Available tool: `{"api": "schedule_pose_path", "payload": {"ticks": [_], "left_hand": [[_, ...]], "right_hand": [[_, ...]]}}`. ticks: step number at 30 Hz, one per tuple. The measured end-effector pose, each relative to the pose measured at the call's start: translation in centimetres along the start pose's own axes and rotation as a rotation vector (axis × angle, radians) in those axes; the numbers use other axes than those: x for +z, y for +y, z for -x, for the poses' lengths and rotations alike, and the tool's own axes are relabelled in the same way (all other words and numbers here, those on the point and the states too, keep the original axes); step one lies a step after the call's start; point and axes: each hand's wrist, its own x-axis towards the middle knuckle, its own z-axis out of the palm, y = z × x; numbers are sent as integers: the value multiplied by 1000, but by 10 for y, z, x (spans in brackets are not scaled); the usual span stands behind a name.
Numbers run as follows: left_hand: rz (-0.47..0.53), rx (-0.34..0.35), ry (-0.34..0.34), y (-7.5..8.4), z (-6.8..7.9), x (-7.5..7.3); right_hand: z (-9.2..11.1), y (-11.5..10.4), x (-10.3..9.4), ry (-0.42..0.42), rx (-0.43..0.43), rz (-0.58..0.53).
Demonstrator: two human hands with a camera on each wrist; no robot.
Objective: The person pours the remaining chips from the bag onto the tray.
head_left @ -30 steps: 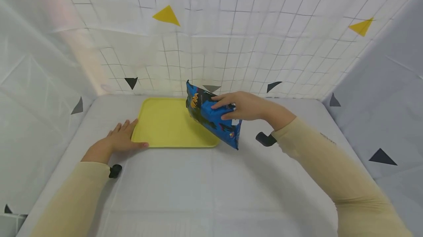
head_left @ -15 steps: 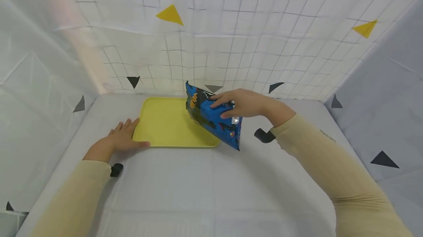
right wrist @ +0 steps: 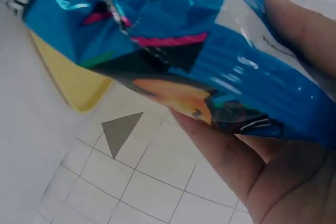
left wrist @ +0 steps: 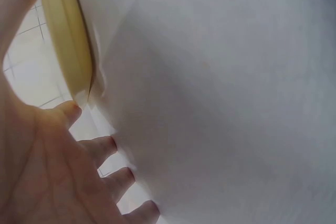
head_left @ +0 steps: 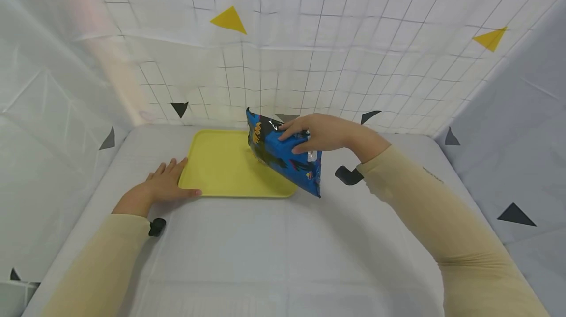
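Note:
My right hand (head_left: 325, 132) grips a puffy blue-and-black snack bag (head_left: 283, 147) with yellow lettering, its thumb on one face and the fingers on the other. The bag slants over the right part of a yellow tray (head_left: 221, 164), its lower corner past the tray's right edge. In the right wrist view, the snack bag (right wrist: 173, 51) shows a white label patch and pink stripes between thumb and fingers. At the tray's near left corner rests my left hand (head_left: 163, 184), fingers spread along the left side, thumb at the front edge. The left wrist view shows the tray's rim (left wrist: 68, 40) beside that thumb.
The tray lies on a white-covered table (head_left: 230, 253), toward the back. Behind it rises a white sheet wall (head_left: 336, 61) with grid lines and yellow and dark triangles. Pale sheets (head_left: 495, 159) flank both sides. A small black device (head_left: 349, 175) sits at the right wrist.
My right hand has lifted slightly and shifted a little left with the snack bag. The left hand stays at the tray's corner. The head view has shifted a little.

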Motion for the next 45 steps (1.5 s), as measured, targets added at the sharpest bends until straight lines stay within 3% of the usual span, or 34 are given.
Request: {"api": "schedule_pose_path", "payload": {"ticks": [45], "left_hand": [[18, -5, 4, -1, 0, 0]], "right_hand": [[-4, -7, -4, 0, -4, 6]]}}
